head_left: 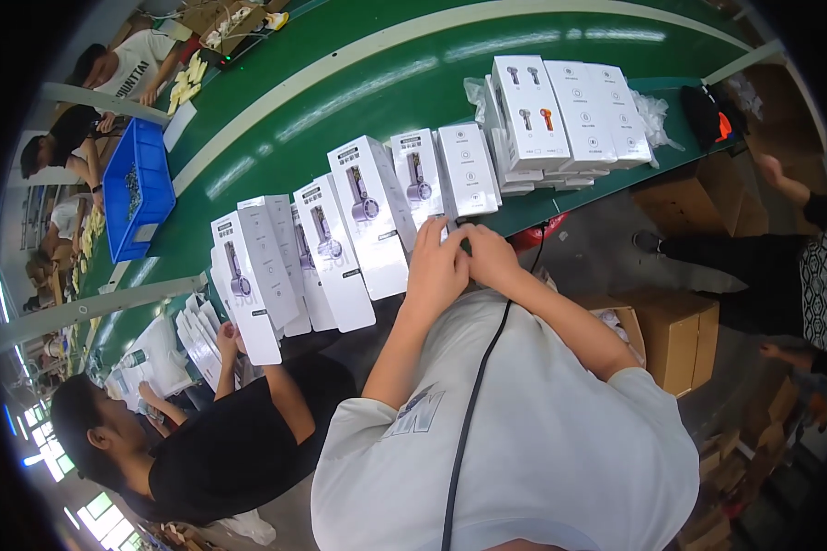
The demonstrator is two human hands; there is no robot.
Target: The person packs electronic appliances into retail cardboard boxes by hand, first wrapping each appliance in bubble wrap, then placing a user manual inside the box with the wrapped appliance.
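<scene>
Closest to camera: wearer's pale grey T-shirt [524, 432], black cable [478, 386] running down its front

Both bare hands meet in front of the chest at the near edge of the green table [331, 101]; left hand [437, 264] and right hand [489, 253] close beside each other, fingertips pointing in toward the boxes. Left fingers lie close together at the lower end of the fan-picture box [420, 170]; can't tell if they clamp it or just rest there. Right fingers curl in, mostly hidden by the hand itself; can't tell if they grip anything

Fan-picture box: white, purple handheld fan printed on front, standing in the row along the near edge. To its left a taller-looking white box [366, 207] with the same print, then more of that kind, leaning and overlapping. To its right a plain-faced white box [469, 165] with small line icons

Further right, a stack of white boxes [583, 110], clear plastic bag [653, 119] at its far side, then a black item [703, 115] with an orange patch

Left: co-worker in black [239, 432], one hand up at the row's left end. Blue bin [138, 193] across the table. Right, below table level: brown carton [678, 340]; another person in dark clothes [753, 262] past it
</scene>
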